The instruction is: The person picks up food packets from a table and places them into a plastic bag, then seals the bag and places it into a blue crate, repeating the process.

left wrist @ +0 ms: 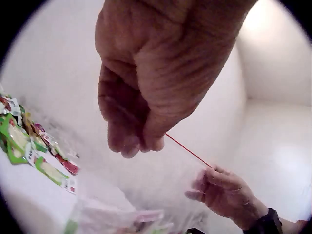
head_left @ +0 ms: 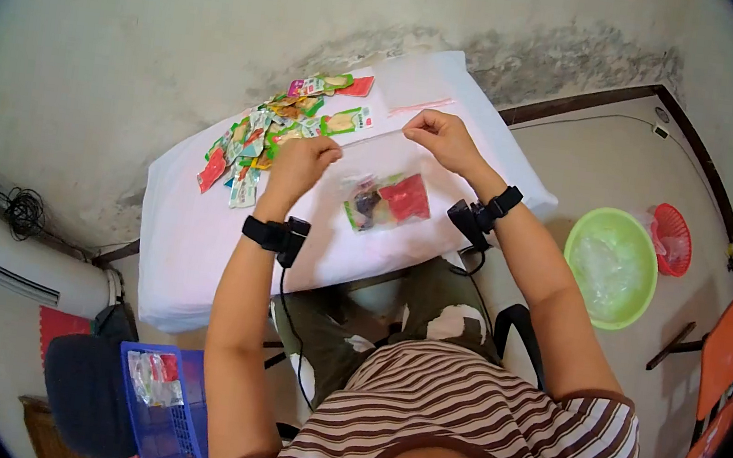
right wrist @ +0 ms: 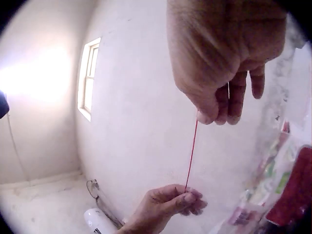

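Note:
A clear plastic zip bag (head_left: 380, 145) with a thin red strip along its mouth is stretched between both hands. The left hand (head_left: 301, 164) pinches one corner of the mouth between thumb and fingers, and the right hand (head_left: 447, 140) pinches the opposite corner. Seen edge-on in the right wrist view, the red strip (right wrist: 192, 156) runs taut from one hand to the other. Low in the bag lie several small packets, among them a red packet (head_left: 405, 197) and a dark one (head_left: 367, 203).
Loose packets (head_left: 254, 137) are heaped on the white-covered table (head_left: 197, 268), left of the hands. Another clear bag (head_left: 416, 84) lies at the back. On the floor stand a green basin (head_left: 650, 291) and a red basket (head_left: 681, 245) at right, a blue basket (head_left: 196, 409) at left.

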Motion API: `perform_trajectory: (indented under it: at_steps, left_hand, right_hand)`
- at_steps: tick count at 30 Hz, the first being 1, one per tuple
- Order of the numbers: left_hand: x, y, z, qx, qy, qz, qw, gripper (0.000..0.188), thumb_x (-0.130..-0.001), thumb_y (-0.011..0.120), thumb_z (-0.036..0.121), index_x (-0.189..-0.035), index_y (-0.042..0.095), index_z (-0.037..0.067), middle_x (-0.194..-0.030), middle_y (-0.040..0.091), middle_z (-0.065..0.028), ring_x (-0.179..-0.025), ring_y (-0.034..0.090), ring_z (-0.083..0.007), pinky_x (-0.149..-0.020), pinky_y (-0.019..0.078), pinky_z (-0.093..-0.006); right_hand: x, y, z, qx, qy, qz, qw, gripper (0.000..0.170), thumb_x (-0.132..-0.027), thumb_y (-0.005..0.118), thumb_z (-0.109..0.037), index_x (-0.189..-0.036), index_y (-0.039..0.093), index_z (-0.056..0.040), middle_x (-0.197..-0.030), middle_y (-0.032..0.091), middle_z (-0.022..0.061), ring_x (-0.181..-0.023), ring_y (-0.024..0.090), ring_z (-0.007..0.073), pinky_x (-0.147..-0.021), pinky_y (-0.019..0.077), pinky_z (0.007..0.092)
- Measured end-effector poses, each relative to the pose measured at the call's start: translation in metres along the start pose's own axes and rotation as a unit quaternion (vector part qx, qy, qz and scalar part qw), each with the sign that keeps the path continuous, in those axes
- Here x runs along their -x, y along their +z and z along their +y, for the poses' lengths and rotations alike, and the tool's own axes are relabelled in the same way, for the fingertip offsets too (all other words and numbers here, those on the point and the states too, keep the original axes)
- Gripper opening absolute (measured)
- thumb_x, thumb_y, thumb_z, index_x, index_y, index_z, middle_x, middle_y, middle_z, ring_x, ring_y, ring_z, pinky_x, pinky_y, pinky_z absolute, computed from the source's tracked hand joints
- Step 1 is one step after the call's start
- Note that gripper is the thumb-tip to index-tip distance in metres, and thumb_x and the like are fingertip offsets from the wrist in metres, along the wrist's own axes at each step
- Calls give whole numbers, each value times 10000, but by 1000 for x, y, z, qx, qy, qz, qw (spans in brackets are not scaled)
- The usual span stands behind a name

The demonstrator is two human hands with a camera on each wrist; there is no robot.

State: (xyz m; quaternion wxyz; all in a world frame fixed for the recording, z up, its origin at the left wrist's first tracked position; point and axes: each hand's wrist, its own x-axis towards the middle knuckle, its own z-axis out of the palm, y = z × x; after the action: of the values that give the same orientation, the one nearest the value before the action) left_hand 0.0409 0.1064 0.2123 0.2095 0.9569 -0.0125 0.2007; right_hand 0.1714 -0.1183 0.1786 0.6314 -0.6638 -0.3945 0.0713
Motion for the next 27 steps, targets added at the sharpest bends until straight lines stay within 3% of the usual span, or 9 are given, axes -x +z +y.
perform_trajectory:
  at_steps: [2,10,13,15,17,18,21,24,27]
  left_hand:
    - [2,-12,-13,4,-55,-17,998,137,-777,612,222,-797,675,102,-691,643,-88,-627,617,-266,-580,478,-353]
    - [-6,-30,-7,-71,-46,70,994,129,-781,600,183,-804,641,63,-710,630,-108,-670,606,-290,-600,470,-387]
    - [28,-14,-8,-141,109,113,977,101,-749,549,56,-819,622,66,-765,604,-130,-730,575,-313,-614,450,-407]
    - [67,4,4,-120,135,96,979,161,-701,540,-8,-830,612,55,-740,582,-113,-707,551,-291,-628,441,-392]
    - [106,27,11,-80,111,54,989,174,-687,534,-27,-829,610,38,-742,587,-106,-719,559,-282,-631,443,-382]
    - [125,39,13,-62,109,49,991,187,-680,541,-31,-838,611,40,-766,597,-108,-739,569,-275,-637,448,-375]
    - [158,56,23,16,14,-42,999,160,-728,556,-6,-863,623,45,-835,615,-119,-763,580,-298,-665,466,-376]
    - [161,69,10,125,-77,-43,988,144,-772,553,23,-899,621,32,-882,620,-134,-781,592,-313,-686,476,-366]
    - [140,85,-15,149,-132,-20,980,147,-794,548,49,-922,615,20,-917,620,-145,-789,601,-318,-689,482,-358]
  right_hand:
    - [-10,2,6,-23,21,1,1000,113,-795,622,-116,-813,629,-5,-779,619,32,-729,546,93,-688,450,242]
    - [-35,1,-4,17,-6,18,1000,147,-794,630,-152,-819,623,-7,-740,601,20,-687,513,84,-645,430,239]
    - [-2,0,3,58,-9,-4,998,137,-805,623,-140,-826,615,-5,-768,596,22,-728,525,88,-682,436,235]
    - [36,0,32,41,-49,-50,997,115,-816,614,-109,-834,600,3,-820,589,31,-792,542,92,-741,444,240]
    - [84,4,36,19,39,-97,994,62,-812,600,-59,-821,594,1,-882,608,57,-856,569,130,-792,448,263]
    - [105,5,48,22,10,-132,991,45,-809,591,-39,-810,589,6,-890,612,66,-885,574,150,-807,447,273]
    - [145,11,55,-39,102,-169,980,72,-825,587,-68,-840,593,2,-866,621,49,-845,568,123,-771,455,268]
    - [143,13,57,-58,209,-152,964,101,-836,585,-93,-836,583,8,-783,623,48,-754,586,122,-716,472,258]
    - [118,19,71,-105,208,-105,967,127,-840,583,-107,-823,575,19,-698,610,52,-643,585,116,-633,482,246]
